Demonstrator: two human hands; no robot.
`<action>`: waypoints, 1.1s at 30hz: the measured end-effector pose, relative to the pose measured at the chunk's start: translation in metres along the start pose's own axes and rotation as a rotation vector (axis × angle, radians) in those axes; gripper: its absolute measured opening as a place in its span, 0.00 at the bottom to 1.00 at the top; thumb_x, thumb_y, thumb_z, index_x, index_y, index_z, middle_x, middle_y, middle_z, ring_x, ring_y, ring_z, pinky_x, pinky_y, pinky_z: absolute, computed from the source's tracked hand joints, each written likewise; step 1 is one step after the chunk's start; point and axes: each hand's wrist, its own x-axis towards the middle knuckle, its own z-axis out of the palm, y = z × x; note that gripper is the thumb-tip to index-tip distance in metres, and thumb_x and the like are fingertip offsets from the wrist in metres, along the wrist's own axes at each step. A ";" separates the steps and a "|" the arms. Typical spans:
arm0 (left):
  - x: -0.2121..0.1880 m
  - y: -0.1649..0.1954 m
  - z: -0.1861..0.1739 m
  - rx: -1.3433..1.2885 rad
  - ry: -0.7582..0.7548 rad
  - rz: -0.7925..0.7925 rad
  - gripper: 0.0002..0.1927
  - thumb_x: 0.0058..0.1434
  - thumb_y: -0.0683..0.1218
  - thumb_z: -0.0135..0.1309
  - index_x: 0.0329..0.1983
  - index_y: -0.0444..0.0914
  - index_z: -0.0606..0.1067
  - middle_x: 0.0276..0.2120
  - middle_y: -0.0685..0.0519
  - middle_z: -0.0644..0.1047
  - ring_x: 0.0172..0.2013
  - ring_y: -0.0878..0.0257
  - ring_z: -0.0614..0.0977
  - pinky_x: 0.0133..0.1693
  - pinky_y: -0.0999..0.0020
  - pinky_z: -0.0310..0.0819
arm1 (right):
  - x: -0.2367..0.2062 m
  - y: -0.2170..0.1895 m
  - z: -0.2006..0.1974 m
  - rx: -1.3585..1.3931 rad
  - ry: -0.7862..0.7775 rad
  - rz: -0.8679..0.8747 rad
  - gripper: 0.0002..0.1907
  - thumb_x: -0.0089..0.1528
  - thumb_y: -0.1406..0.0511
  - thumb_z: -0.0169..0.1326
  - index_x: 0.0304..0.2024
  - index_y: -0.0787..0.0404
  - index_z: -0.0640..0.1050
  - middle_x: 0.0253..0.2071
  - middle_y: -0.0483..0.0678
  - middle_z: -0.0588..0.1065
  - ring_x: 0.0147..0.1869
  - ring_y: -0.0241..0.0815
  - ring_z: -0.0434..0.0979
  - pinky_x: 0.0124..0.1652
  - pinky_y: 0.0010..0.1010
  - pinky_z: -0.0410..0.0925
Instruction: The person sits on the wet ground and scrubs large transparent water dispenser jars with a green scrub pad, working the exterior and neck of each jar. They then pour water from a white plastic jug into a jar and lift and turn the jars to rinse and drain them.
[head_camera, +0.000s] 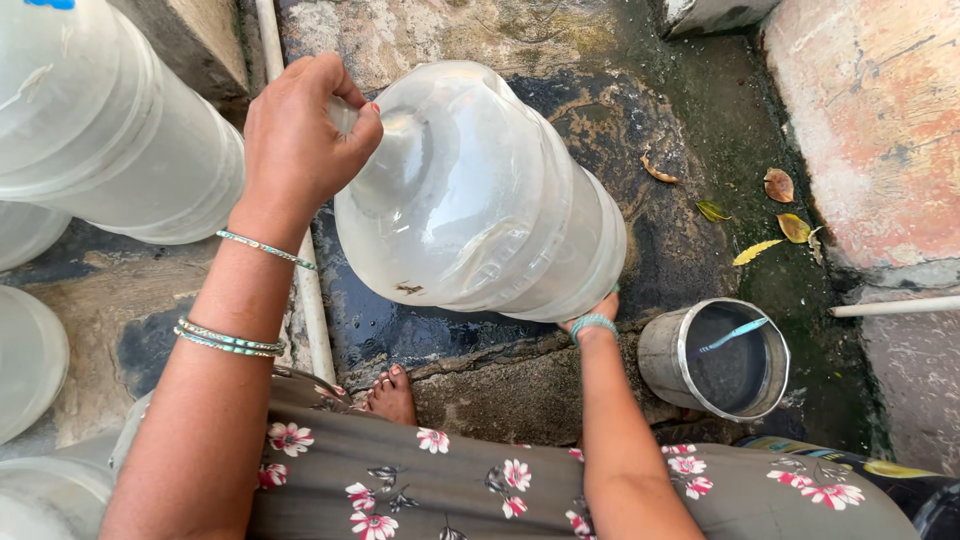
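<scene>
Seen from above, a person in a grey dress printed with pink and white flowers (450, 490) bends over wet ground; one bare foot (392, 395) shows just below the hands. The left hand (300, 135), with thin bangles on the wrist and forearm, is closed around the neck of a large clear plastic water jug (480, 195); the right hand (592, 318) sits under the jug's base, mostly hidden by it, so I cannot tell how its fingers are set. The jug lies tilted between the two hands, neck toward the left hand, base toward the right, with a little water and dark specks visible inside. Just right of the right hand stands a small steel pot (715, 360) holding dark water; a white pipe (310, 290) runs along the ground under the left wrist. Beyond the left hand lie more clear jugs (100, 120); past the held jug the stone floor (660, 230) is dark, wet and greenish, with fallen leaves (780, 205) to the far right. The risk, as I judge it: the jug looks wet and bulky, so the grip at the neck could slip; the slick, mossy stone could also let the bare foot slide.
</scene>
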 end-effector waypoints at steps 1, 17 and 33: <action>0.000 0.001 0.000 0.013 -0.007 -0.017 0.10 0.61 0.47 0.62 0.33 0.38 0.74 0.34 0.46 0.75 0.34 0.45 0.78 0.36 0.52 0.70 | -0.003 0.006 0.000 0.062 -0.038 -0.023 0.37 0.64 0.42 0.25 0.68 0.47 0.68 0.71 0.51 0.67 0.69 0.57 0.69 0.60 0.63 0.65; 0.000 0.011 -0.008 0.105 -0.042 -0.180 0.15 0.59 0.53 0.64 0.35 0.38 0.74 0.30 0.45 0.78 0.36 0.45 0.80 0.37 0.50 0.70 | -0.026 -0.014 0.037 -0.756 -0.148 -0.843 0.37 0.69 0.43 0.30 0.74 0.52 0.59 0.77 0.52 0.56 0.80 0.50 0.55 0.73 0.48 0.50; 0.009 0.036 -0.014 0.072 -0.070 -0.032 0.12 0.56 0.52 0.63 0.32 0.40 0.77 0.36 0.45 0.80 0.37 0.45 0.81 0.39 0.51 0.74 | -0.190 -0.006 0.128 -1.032 -0.647 -1.141 0.50 0.67 0.33 0.17 0.76 0.60 0.55 0.80 0.52 0.51 0.85 0.51 0.44 0.78 0.42 0.40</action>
